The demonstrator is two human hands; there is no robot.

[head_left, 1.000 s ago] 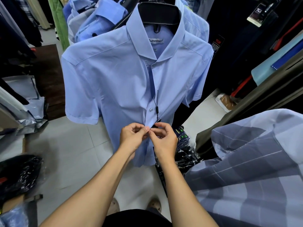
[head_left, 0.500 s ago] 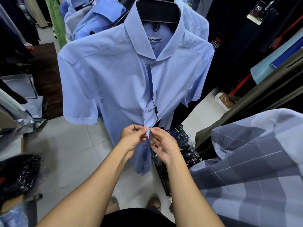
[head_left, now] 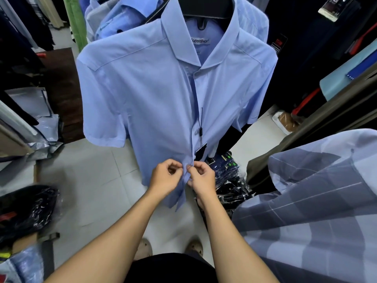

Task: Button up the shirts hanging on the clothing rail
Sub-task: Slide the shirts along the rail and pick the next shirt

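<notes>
Clothing shop, pale tiled floor [head_left: 85, 170] | light blue shirt [head_left: 155, 94] hangs straight ahead on black hanger [head_left: 206, 7] | your left hand [head_left: 164, 177] and right hand [head_left: 202, 177], each grip pinching the lower placket edges together | plaid shirt [head_left: 316, 211] at right

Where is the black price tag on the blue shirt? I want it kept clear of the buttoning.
In the head view the black price tag hangs on a cord by the placket of the light blue shirt, just above the right hand.
</notes>
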